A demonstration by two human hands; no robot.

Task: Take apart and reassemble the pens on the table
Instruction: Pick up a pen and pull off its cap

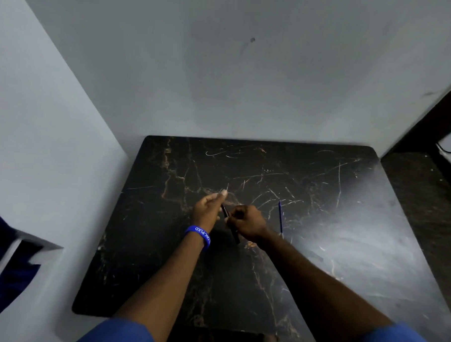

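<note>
Two bare forearms in blue sleeves [124, 333] reach out over the black marble-patterned table [318, 265]. The left wrist wears a blue wristband [199, 235]. The right hand [246, 221] is curled around a dark pen barrel [234, 234], gripping it just above the tabletop. The left hand [209, 207] pinches the barrel's upper end, its thumb and forefinger also nipping something thin and pale I cannot make out. Just right of the hands lies a blue refill [280, 218], apart from them. Beyond stands a grey wall [249, 81].
</note>
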